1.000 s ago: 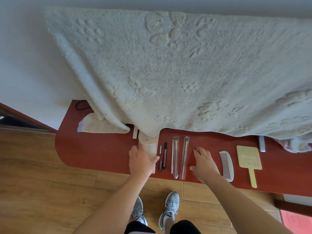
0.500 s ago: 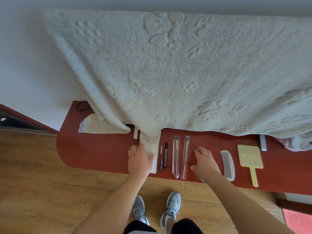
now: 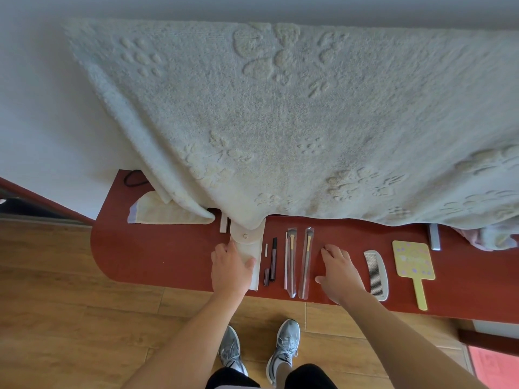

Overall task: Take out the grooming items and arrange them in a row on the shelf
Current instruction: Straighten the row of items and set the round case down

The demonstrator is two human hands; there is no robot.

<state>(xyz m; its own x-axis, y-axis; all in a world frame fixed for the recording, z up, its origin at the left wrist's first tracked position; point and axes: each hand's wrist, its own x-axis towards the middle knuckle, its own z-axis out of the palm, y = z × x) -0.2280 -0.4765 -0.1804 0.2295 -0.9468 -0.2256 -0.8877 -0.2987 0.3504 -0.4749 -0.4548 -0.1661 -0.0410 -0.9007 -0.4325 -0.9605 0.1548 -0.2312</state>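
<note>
Little is seen to have changed over the last second. The left hand (image 3: 231,272) is kept flat on the cream pouch (image 3: 247,242) at lower centre, and the right hand (image 3: 338,273) is spread empty on the red shelf (image 3: 157,254). Between them the makeup brushes (image 3: 307,259) are laid with long axes up-down in the frame, bristles uppermost. The row is judged nearly finished.

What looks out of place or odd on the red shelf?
Only one thing: the big towel hangs down onto the shelf and covers the top of the beige pouch, which the left hand rests on.
</note>
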